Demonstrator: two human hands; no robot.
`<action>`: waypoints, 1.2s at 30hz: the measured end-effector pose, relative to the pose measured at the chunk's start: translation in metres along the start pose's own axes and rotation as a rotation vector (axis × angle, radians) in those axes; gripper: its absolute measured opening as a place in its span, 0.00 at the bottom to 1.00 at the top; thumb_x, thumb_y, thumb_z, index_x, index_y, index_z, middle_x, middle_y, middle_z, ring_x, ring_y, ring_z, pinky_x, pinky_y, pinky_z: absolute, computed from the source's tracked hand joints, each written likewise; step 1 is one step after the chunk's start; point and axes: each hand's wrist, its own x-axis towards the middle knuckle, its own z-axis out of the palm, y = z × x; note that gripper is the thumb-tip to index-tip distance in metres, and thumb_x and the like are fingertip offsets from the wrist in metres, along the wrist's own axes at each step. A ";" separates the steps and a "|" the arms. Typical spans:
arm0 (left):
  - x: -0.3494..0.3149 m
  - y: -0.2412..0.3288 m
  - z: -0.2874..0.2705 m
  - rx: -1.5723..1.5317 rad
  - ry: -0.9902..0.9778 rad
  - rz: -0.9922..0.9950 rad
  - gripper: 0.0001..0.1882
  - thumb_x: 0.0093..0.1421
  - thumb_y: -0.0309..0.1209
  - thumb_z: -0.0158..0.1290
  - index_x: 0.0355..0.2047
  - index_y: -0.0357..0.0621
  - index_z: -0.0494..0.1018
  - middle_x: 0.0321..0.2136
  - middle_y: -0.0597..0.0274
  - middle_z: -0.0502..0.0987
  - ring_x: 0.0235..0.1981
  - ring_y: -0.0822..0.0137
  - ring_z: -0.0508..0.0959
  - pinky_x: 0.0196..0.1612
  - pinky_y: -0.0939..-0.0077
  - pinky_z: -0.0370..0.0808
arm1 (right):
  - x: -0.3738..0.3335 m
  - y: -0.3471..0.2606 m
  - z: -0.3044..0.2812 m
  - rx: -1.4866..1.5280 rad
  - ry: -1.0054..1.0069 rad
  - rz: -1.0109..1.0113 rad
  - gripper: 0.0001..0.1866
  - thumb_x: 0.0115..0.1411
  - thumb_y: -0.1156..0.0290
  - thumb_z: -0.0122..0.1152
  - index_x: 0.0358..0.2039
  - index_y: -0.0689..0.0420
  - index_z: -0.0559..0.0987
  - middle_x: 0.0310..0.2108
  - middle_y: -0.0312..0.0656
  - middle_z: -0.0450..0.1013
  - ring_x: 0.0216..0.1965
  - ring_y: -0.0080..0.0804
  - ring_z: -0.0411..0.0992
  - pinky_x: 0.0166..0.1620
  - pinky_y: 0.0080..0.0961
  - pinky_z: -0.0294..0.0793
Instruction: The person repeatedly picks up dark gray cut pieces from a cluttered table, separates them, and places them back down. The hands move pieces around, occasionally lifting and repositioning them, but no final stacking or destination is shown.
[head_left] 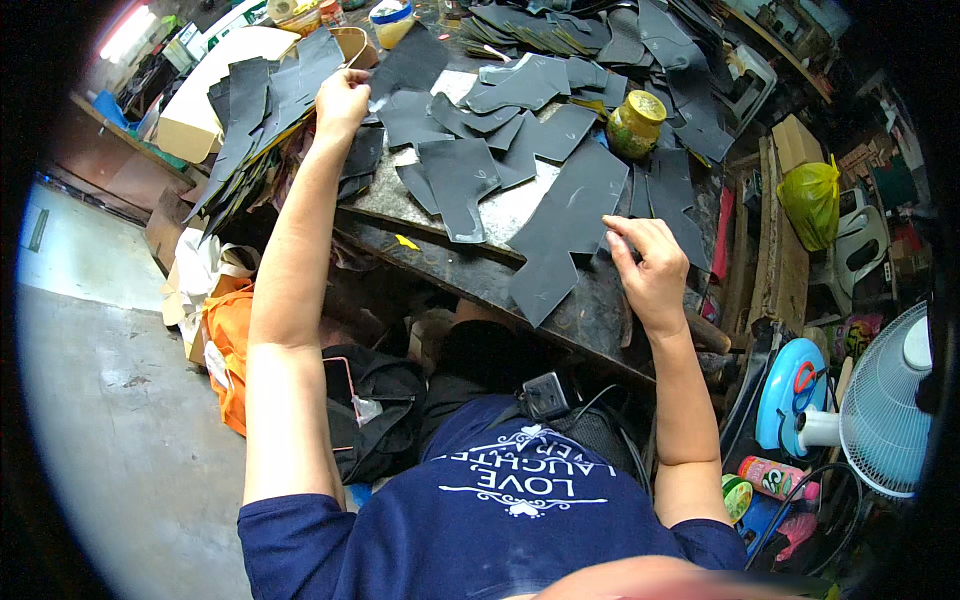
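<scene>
My left hand (343, 98) reaches to the far left of the workbench, its fingers closed at the near corner of a dark, flat cut piece (410, 60). Beside it lies a leaning stack of black cut sheets (285, 85). My right hand (651, 262) is bent at the bench's near right, thumb and fingers pinched at the right edge of a large black cut piece (572, 208) that overhangs the pale board. Between the hands, several smaller black pieces (460, 180) with faint pale marks overlap on the speckled board (385, 205).
A yellow-green jar (636, 125) stands right of the pieces, and a white tub (391, 22) at the back. More black sheets (540, 30) pile along the far side. At right are a fan (885, 400), a yellow plastic bag (812, 200) and a pink bottle (778, 478).
</scene>
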 end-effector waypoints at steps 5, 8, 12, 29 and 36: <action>-0.018 0.031 0.018 0.709 0.177 0.419 0.11 0.53 0.32 0.55 0.36 0.43 0.79 0.42 0.50 0.75 0.46 0.46 0.74 0.45 0.56 0.77 | 0.000 0.000 0.000 -0.003 0.001 0.004 0.09 0.54 0.72 0.65 0.37 0.54 0.83 0.32 0.40 0.79 0.35 0.38 0.76 0.39 0.31 0.75; -0.023 0.063 0.046 0.482 0.035 0.596 0.14 0.54 0.39 0.58 0.38 0.45 0.79 0.42 0.53 0.76 0.46 0.50 0.74 0.46 0.59 0.77 | 0.000 0.000 0.000 -0.009 -0.004 0.010 0.09 0.54 0.72 0.65 0.37 0.54 0.83 0.33 0.40 0.79 0.35 0.38 0.76 0.39 0.30 0.75; -0.036 0.093 0.077 0.482 -0.301 0.543 0.22 0.55 0.44 0.60 0.46 0.45 0.76 0.45 0.53 0.78 0.50 0.50 0.73 0.53 0.56 0.71 | 0.000 0.001 0.000 0.004 0.008 0.009 0.09 0.54 0.72 0.65 0.37 0.55 0.84 0.33 0.40 0.80 0.36 0.37 0.76 0.39 0.30 0.76; 0.017 0.068 0.015 0.150 0.185 0.577 0.10 0.51 0.29 0.54 0.33 0.44 0.82 0.32 0.49 0.81 0.38 0.50 0.81 0.46 0.62 0.76 | 0.000 0.001 0.000 0.014 0.003 0.024 0.08 0.54 0.72 0.65 0.36 0.55 0.84 0.32 0.41 0.79 0.35 0.37 0.76 0.38 0.30 0.75; 0.010 0.046 0.012 0.764 0.174 0.430 0.10 0.53 0.32 0.54 0.36 0.46 0.80 0.41 0.52 0.76 0.43 0.51 0.77 0.44 0.57 0.78 | 0.000 0.001 0.000 0.026 -0.001 0.035 0.08 0.54 0.72 0.65 0.36 0.55 0.84 0.32 0.41 0.79 0.35 0.37 0.76 0.39 0.30 0.76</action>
